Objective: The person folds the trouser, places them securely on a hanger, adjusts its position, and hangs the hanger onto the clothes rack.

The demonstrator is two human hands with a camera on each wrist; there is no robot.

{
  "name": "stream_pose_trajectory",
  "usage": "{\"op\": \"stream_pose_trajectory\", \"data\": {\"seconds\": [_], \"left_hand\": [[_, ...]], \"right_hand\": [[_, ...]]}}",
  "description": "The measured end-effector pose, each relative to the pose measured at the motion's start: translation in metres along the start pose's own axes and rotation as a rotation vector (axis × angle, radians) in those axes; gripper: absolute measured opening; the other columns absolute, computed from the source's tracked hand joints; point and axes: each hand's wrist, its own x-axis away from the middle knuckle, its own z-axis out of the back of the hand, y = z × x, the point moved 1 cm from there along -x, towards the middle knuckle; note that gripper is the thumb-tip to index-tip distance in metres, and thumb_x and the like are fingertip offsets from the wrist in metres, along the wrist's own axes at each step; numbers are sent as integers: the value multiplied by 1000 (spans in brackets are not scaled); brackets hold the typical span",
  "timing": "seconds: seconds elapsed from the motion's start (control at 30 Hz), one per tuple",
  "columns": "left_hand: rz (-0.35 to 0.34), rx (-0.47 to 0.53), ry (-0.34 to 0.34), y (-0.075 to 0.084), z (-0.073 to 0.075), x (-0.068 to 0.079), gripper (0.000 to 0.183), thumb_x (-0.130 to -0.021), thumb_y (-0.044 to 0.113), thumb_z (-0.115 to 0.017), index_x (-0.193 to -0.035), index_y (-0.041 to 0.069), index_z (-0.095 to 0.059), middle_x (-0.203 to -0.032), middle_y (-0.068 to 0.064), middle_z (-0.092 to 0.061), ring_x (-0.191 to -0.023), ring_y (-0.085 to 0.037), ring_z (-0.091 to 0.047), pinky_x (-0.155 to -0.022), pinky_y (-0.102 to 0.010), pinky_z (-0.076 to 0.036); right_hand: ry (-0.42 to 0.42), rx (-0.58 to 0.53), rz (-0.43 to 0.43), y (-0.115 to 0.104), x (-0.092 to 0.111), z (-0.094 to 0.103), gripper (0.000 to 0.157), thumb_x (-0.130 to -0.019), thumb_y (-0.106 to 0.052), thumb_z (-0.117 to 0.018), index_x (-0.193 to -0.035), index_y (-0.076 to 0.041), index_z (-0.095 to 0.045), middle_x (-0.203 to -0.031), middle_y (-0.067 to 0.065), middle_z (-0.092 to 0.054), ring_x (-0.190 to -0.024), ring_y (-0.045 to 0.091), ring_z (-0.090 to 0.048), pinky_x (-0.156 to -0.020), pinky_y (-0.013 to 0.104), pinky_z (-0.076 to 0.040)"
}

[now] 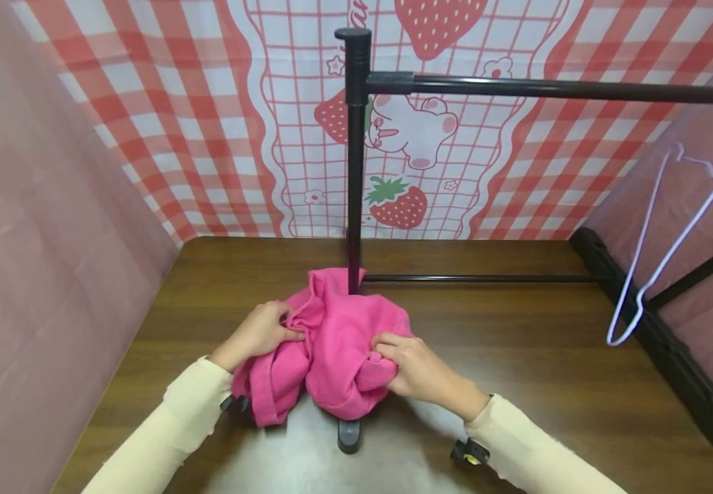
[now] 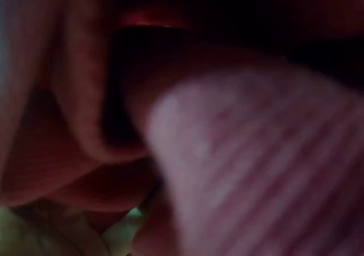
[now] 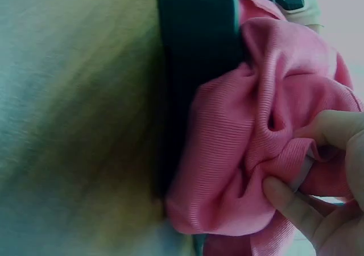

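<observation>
A bunched pink ribbed garment (image 1: 356, 329) lies over the base of the black rack's upright (image 1: 355, 185). On its left side, my left hand (image 1: 261, 333) grips a gathered fold, thumb on top. My right hand (image 1: 412, 363) pinches a fold at the garment's right; in the right wrist view the thumb and fingers (image 3: 293, 207) close on ribbed cloth with a pale strip beside them. Dark, blurred cloth (image 2: 256, 165) fills the left wrist view and hides the left fingers there. The garment's exact kind cannot be told.
A pale lilac hanger (image 1: 665, 254) hangs at the right. The rack's top bar (image 1: 547, 88) and thin lower bar (image 1: 486, 278) run rightward to a black foot (image 1: 671, 350). The near foot's end (image 1: 348, 436) shows below the garment. Wooden tabletop (image 1: 517, 412) lies beneath; curtains enclose three sides.
</observation>
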Motion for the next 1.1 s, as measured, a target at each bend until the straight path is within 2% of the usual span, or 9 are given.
{"op": "stream_pose_trajectory", "data": {"seconds": [0.13, 0.27, 0.37, 0.47, 0.57, 0.67, 0.8, 0.97, 1.1], "left_hand": [[-7, 12, -31, -1, -4, -5, 33, -74, 24, -82, -68, 10, -53, -67, -1, -47, -66, -16, -45, -63, -31, -42], [-20, 55, -45, -4, -3, -5, 28, -75, 21, -82, -72, 9, -57, -71, -3, -53, -70, -17, -50, -67, -32, -45], [-41, 69, -60, -5, 1, -4, 25, -76, 22, -81, -75, 9, -59, -73, -4, -56, -72, -18, -52, -69, -33, -46], [-79, 74, -89, -7, 6, -2, 22, -79, 22, -79, -81, 9, -61, -78, -4, -58, -76, -18, -53, -73, -33, -47], [-135, 94, -159, -11, 14, 1, 16, -84, 19, -74, -91, 8, -64, -86, -4, -59, -83, -17, -54, -78, -33, -47], [-181, 112, -239, -15, 22, 7, 16, -90, 15, -67, -105, 8, -64, -96, -4, -61, -91, -15, -55, -84, -33, -48], [-228, 60, -258, -15, 31, 12, 18, -94, 11, -59, -111, 7, -63, -99, -4, -64, -91, -14, -57, -84, -33, -50], [-248, -76, -172, -8, 43, 15, 17, -92, 9, -63, -108, 5, -67, -97, -6, -68, -89, -18, -63, -82, -38, -53], [-266, -139, -114, -7, 46, 13, 15, -86, 14, -72, -100, 9, -72, -96, -4, -71, -89, -22, -65, -82, -42, -52]], "right_hand": [[-79, -59, -51, 4, 5, -3, 32, -66, -15, -82, -93, -9, -68, -97, 1, -68, -86, 13, -66, -77, 25, -56], [-204, -97, -171, 4, 8, 4, 51, -67, -47, -85, -101, -15, -63, -105, -3, -65, -90, 11, -65, -76, 27, -56], [-285, -114, -211, 4, 7, 13, 69, -67, -75, -70, -104, -18, -61, -113, -3, -64, -96, 13, -65, -79, 32, -56], [-320, -161, -211, 6, 5, 20, 80, -71, -87, -47, -106, -17, -64, -117, -2, -62, -101, 15, -64, -85, 34, -55], [-319, -255, -220, 10, 5, 25, 71, -92, -72, -33, -114, -15, -68, -118, 0, -62, -106, 16, -62, -91, 36, -52], [-304, -338, -242, 13, 5, 27, 42, -106, -36, -37, -115, -11, -70, -115, 1, -64, -108, 15, -61, -96, 35, -50], [-264, -362, -239, 18, 2, 30, 23, -98, -10, -53, -108, -10, -73, -106, 1, -67, -100, 12, -61, -91, 31, -52], [-224, -384, -221, 22, -4, 35, 13, -92, -9, -63, -99, -11, -74, -96, 0, -68, -89, 6, -60, -79, 29, -54], [-225, -396, -281, 25, -5, 38, 10, -91, -13, -67, -97, -12, -74, -94, -2, -69, -85, 3, -59, -73, 28, -55]]}}
